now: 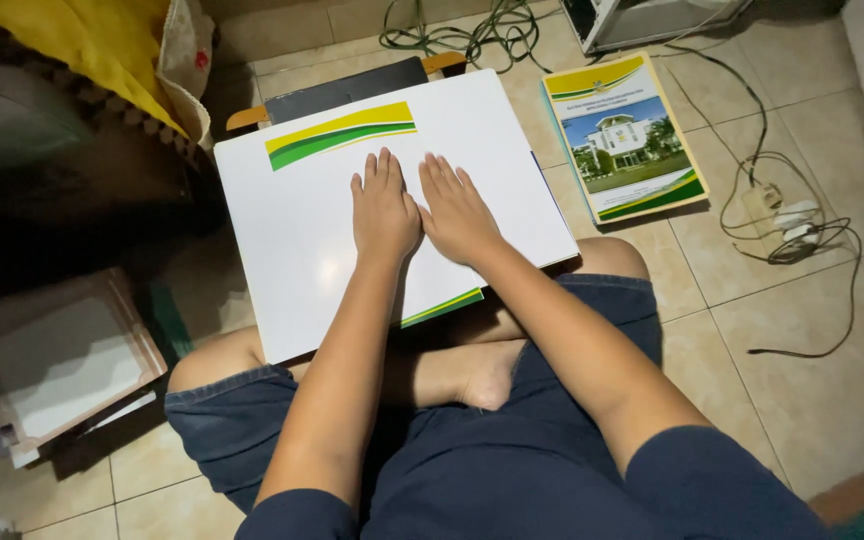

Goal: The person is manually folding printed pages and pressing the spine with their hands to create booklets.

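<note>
Both the left hand and the right hand lie flat, fingers straight, side by side on the white sheet, which spreads under them and beyond on every side.

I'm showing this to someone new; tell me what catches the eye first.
Both hands, left hand and right hand, lie flat side by side on a big white sheet with yellow-green stripes, resting over crossed legs. To its right, a booklet picturing a building lies on the tiled floor, beside tangled cables.
</note>
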